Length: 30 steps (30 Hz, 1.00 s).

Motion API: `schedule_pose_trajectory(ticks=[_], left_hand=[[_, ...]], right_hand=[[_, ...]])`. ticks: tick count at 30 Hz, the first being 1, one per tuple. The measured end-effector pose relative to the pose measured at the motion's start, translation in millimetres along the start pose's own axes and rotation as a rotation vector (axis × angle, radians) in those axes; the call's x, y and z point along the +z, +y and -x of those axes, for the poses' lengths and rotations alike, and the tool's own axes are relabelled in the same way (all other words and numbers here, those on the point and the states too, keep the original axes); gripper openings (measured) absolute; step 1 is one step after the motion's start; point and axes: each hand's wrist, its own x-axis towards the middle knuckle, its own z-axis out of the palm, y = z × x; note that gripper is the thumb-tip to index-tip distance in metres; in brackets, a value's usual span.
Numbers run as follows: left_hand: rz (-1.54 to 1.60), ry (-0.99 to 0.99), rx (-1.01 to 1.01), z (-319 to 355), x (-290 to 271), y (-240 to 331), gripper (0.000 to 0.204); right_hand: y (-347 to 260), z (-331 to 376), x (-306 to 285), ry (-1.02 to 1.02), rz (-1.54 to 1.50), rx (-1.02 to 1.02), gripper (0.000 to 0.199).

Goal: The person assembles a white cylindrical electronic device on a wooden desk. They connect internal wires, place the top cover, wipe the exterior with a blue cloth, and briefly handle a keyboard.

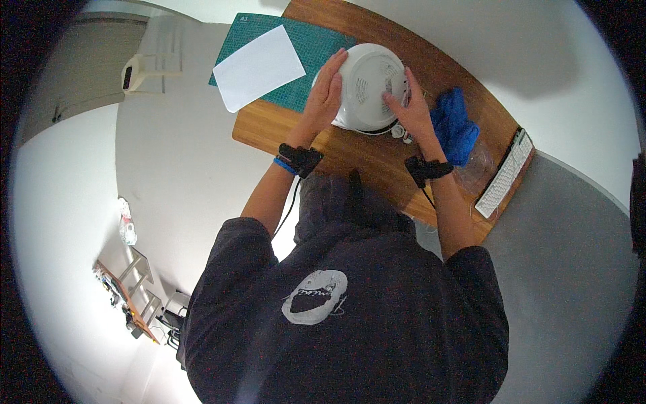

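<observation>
Both sides of the white appliance (pixel 370 77) are clamped: left side by the left hand (pixel 326 93), right rim by the right hand (pixel 414 111), thumb on the face. It is held over the table (pixel 266 126), at the right end of the green mat (pixel 323 44); pressure is best balanced across both hands, blue cloth (pixel 457 131) avoided.

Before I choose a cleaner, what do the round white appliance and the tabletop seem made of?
Round white appliance: probably hard plastic, satin to glossy, judging by its smooth look and vent slots. Brown tabletop: wood or wood-look laminate, low sheen; streaked grain shows, but the surface layer can't be told.
</observation>
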Motion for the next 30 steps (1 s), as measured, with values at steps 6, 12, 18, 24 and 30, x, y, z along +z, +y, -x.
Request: schedule_pose_trajectory(ticks=[6, 12, 18, 24, 30], left_hand=[[-0.014, 0.026, 0.039, -5.2, 3.0, 5.7, 0.047], [-0.235, -0.084, 0.051, 8.3, -7.7, -14.2, 0.056], [-0.212, -0.145, 0.048, 6.0, -26.7, -16.2, 0.076], [-0.171, -0.226, 0.031, 7.6, -44.4, -39.0, 0.106], [-0.131, -0.292, 0.045, 3.0, -54.7, -38.4, 0.125]], right_hand=[[-30.4, 0.1, -0.4, 0.174, 0.07, 0.003, 0.076], [-23.0, -8.9, -9.5, 0.344, 0.236, -0.103, 0.052], [5.5, -8.6, 8.8, 0.338, 0.154, 0.057, 0.046], [-0.6, -7.3, 18.9, 0.415, 0.141, 0.102, 0.042], [-4.4, -12.7, 24.1, 0.467, 0.15, 0.098, 0.037]])
